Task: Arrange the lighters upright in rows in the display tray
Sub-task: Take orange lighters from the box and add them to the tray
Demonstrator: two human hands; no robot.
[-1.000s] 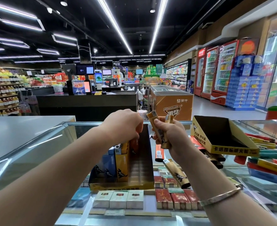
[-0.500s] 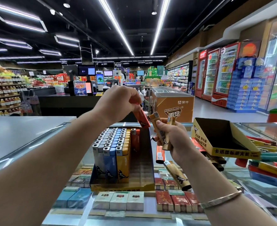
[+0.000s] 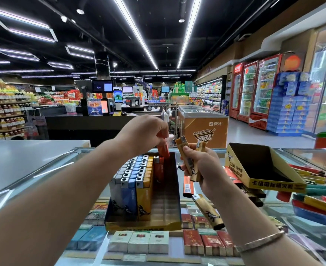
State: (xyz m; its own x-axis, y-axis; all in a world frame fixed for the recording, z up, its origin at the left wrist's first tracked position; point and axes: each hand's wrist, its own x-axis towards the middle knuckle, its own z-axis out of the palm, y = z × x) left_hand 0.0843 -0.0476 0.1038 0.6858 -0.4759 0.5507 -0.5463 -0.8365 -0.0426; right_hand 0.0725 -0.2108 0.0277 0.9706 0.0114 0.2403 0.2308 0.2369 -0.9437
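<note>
A cardboard display tray (image 3: 169, 224) sits on the glass counter with upright rows of grey, blue and yellow lighters (image 3: 133, 181) on its left and a short red row behind. My left hand (image 3: 144, 131) pinches a red lighter (image 3: 163, 150) and holds it tilted over the tray's far right part, beside the red row. My right hand (image 3: 202, 166) grips two tan lighters (image 3: 189, 158) just right of the tray. Loose lighters lie on the glass: an orange one (image 3: 188, 186) and a tan one (image 3: 209, 213).
A second, empty yellow tray (image 3: 273, 184) stands tilted at the right over several loose lighters. More lighters (image 3: 319, 192) pile at the far right. Cigarette packs (image 3: 139, 241) show under the glass. A grey counter (image 3: 24, 160) lies to the left.
My left hand rose out of the tray with a red lighter, then came down again towards the tray's far right. My right hand stayed in place with its tan lighters.
</note>
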